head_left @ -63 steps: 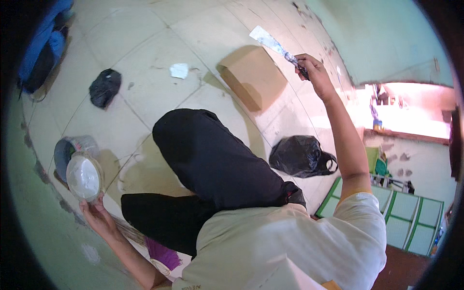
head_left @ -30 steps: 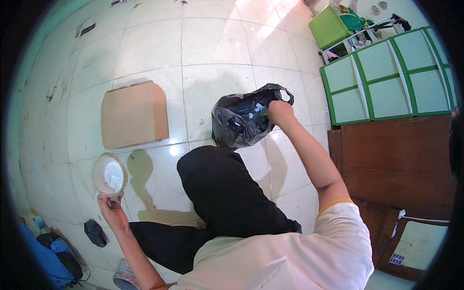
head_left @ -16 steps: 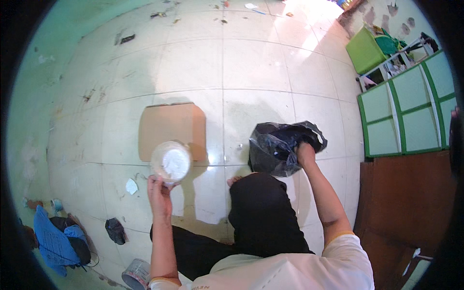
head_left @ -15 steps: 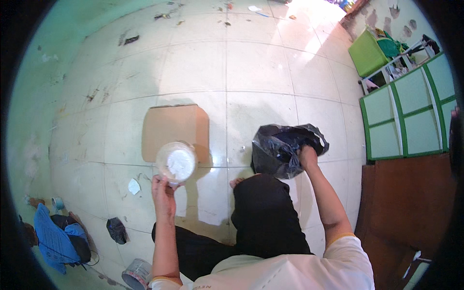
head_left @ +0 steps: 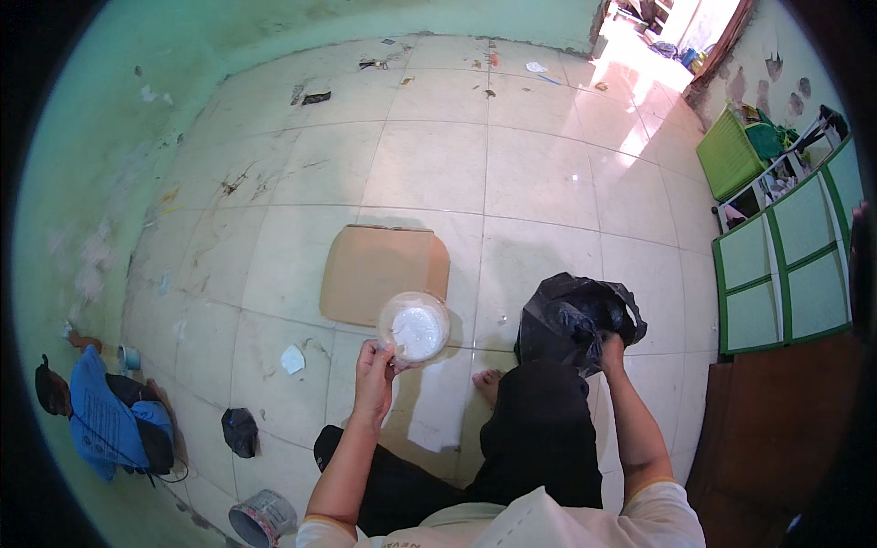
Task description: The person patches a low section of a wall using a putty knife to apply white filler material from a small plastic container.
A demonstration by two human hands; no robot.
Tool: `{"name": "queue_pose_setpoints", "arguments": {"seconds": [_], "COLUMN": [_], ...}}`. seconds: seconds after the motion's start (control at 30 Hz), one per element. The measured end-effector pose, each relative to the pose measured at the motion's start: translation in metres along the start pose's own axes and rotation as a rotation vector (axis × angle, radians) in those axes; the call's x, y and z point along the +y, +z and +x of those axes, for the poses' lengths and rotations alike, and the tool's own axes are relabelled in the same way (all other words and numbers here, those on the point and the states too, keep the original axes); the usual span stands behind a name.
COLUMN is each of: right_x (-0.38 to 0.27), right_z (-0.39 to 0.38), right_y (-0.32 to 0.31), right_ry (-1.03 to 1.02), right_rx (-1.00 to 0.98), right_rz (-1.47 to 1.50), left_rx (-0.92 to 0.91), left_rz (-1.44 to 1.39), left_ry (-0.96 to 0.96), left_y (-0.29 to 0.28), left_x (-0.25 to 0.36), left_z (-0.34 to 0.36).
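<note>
My left hand (head_left: 378, 362) grips a clear round plastic tub (head_left: 414, 324) with white material inside, raised over the floor beside a cardboard box (head_left: 379, 265). My right hand (head_left: 612, 352) reaches into a crumpled black plastic bag (head_left: 571, 315); its fingers are hidden there. My bent legs (head_left: 539, 438) in black trousers lie below the bag, with a bare foot (head_left: 489, 384) showing at the knee.
A small black bag (head_left: 239, 431), a paper scrap (head_left: 292, 359) and a bucket (head_left: 260, 519) lie on the tiled floor (head_left: 429, 155). Blue and black items (head_left: 110, 420) sit by the left wall. Green drawers (head_left: 790, 256), a green basket (head_left: 726, 155) and brown furniture (head_left: 767, 429) line the right.
My right hand held a scraper aloft earlier; it came down into the black bag, and the scraper is out of sight. My left hand moved the tub rightward. The view turned toward the doorway.
</note>
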State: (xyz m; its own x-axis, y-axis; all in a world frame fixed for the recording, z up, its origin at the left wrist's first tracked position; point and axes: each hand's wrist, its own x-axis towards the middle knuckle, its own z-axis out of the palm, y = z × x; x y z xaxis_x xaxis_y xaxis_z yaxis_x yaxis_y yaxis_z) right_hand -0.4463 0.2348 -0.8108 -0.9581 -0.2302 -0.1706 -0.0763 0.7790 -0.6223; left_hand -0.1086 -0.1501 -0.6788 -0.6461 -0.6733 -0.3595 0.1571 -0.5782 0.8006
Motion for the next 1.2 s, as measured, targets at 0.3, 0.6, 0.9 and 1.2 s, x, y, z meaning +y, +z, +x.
{"name": "queue_pose_setpoints", "arguments": {"seconds": [0.3, 0.6, 0.9, 1.2], "right_x": [0.003, 0.012, -0.021, -0.075], "right_z": [-0.04, -0.099, -0.136, -0.162], "right_y": [-0.017, -0.047, -0.053, -0.078], "right_ry": [0.024, 0.186, 0.213, 0.183], "right_rx": [0.144, 0.226, 0.209, 0.175], "right_rz": [0.03, 0.46, 0.608, 0.713], "left_rx": [-0.03, -0.258, -0.327, -0.377], "left_rz": [0.098, 0.097, 0.115, 0.157], "left_ry": [0.017, -0.006, -0.095, -0.135], "left_y": [0.017, 0.081, 0.097, 0.12], "left_x": [0.007, 0.01, -0.002, -0.026], "left_z": [0.017, 0.012, 0.029, 0.041]}}
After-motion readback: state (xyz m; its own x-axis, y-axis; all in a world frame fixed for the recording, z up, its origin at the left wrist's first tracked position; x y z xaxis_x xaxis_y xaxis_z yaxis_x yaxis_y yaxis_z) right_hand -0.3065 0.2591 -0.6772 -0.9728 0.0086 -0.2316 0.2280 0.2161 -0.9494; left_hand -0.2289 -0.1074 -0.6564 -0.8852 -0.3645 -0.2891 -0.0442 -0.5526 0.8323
